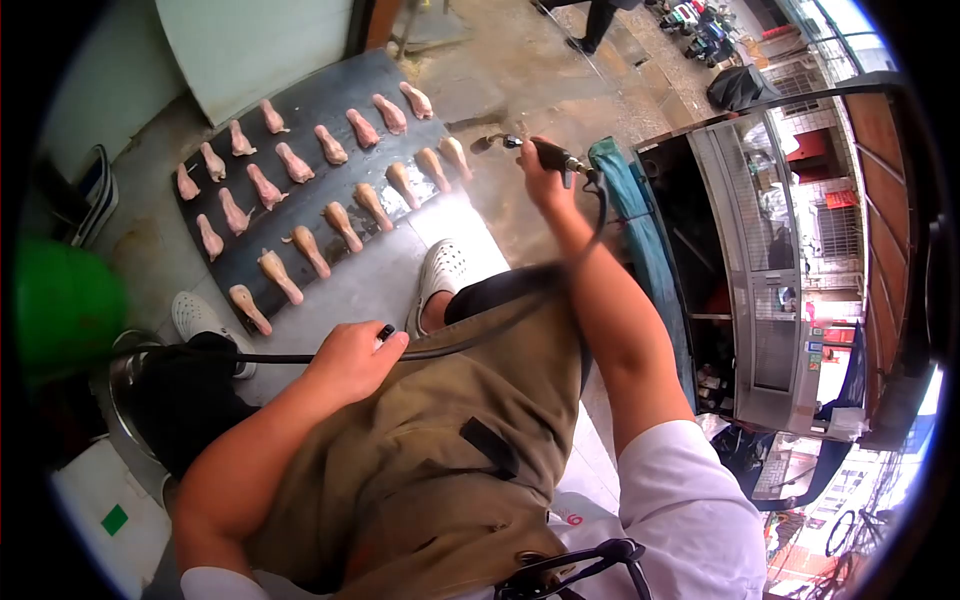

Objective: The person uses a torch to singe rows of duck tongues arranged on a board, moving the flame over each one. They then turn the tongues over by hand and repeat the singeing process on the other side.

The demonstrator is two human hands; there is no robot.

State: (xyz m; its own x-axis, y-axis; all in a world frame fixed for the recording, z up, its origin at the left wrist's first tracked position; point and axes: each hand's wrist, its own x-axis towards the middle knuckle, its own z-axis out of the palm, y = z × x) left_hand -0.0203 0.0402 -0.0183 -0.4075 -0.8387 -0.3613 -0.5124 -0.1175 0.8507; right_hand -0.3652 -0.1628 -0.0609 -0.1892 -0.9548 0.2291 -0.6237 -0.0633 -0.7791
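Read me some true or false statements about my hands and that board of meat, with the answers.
The right hand grips a torch handle. True.
The left hand rests on the dark board. False: it holds the black hose by the apron.
The meat pieces lie in rows on the board. True.
The clogs are black. False: they are white.

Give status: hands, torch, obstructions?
Right hand shut on torch, beside board. Left hand shut on hose at lap. Nothing between torch and meat rows.
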